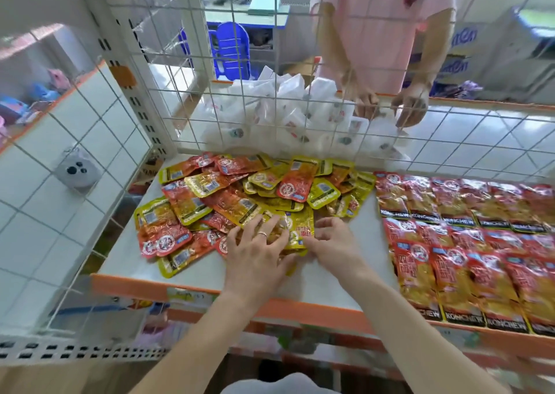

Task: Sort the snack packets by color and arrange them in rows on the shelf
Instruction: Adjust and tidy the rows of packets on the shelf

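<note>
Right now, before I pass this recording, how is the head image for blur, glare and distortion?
Head view: wide-angle bending curves the white wire grid and orange shelf edge; glare glints off the mixed pile of red and yellow foil snack packets; the white packets behind the grid look washed out; frame edges are blurred; the left hand and right hand are fairly sharp.

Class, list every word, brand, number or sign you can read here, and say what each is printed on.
"KONCHEW", roughly, letters slightly blurred: on the black bottom bands of the red packets, in rows on the right.
Blue lettering on the cartons at the back: cut off and blurred, unreadable.
Characters on the yellow packet: too blurred to read.
Shelf-edge label: too blurred to read.
</note>
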`<state>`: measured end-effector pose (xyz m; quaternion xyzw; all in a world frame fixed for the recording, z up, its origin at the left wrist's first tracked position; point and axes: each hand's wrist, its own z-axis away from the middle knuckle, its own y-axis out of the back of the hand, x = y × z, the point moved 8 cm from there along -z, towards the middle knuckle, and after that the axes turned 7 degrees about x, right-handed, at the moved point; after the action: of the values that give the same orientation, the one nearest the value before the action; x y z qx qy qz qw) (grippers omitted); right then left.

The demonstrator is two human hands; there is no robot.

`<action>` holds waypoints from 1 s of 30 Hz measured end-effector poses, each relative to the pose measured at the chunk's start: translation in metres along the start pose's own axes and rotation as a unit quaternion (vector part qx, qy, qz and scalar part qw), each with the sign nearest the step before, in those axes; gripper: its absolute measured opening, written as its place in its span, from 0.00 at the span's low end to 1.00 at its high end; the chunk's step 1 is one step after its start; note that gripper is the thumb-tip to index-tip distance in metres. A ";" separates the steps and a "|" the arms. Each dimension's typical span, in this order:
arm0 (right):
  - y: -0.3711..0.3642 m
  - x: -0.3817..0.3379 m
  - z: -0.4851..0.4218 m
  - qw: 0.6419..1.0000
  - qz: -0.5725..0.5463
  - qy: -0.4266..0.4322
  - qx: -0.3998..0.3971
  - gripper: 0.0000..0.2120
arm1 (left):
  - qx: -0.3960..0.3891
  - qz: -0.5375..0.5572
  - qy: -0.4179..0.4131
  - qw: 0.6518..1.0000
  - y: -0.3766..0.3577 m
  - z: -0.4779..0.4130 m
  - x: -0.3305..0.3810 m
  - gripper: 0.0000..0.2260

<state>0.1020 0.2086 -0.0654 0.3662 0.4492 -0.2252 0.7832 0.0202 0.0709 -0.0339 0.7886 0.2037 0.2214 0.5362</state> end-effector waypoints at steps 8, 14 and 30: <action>0.031 0.016 0.027 0.985 -0.151 -0.082 -0.029 0.15 | 0.086 0.071 -0.071 0.991 0.012 0.030 0.015 0.22; 0.057 0.001 0.049 0.956 -0.258 -0.120 -0.066 0.13 | 0.122 0.119 -0.126 0.977 0.030 0.014 0.045 0.23; 0.079 -0.003 -0.015 0.999 -0.010 -0.049 -0.003 0.08 | 0.022 0.592 0.260 0.762 0.026 0.000 0.018 0.06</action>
<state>0.1466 0.2702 -0.0380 0.3480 0.4142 -0.2491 0.8033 0.0375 0.0721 -0.0076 0.6758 -0.1672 0.6872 0.2076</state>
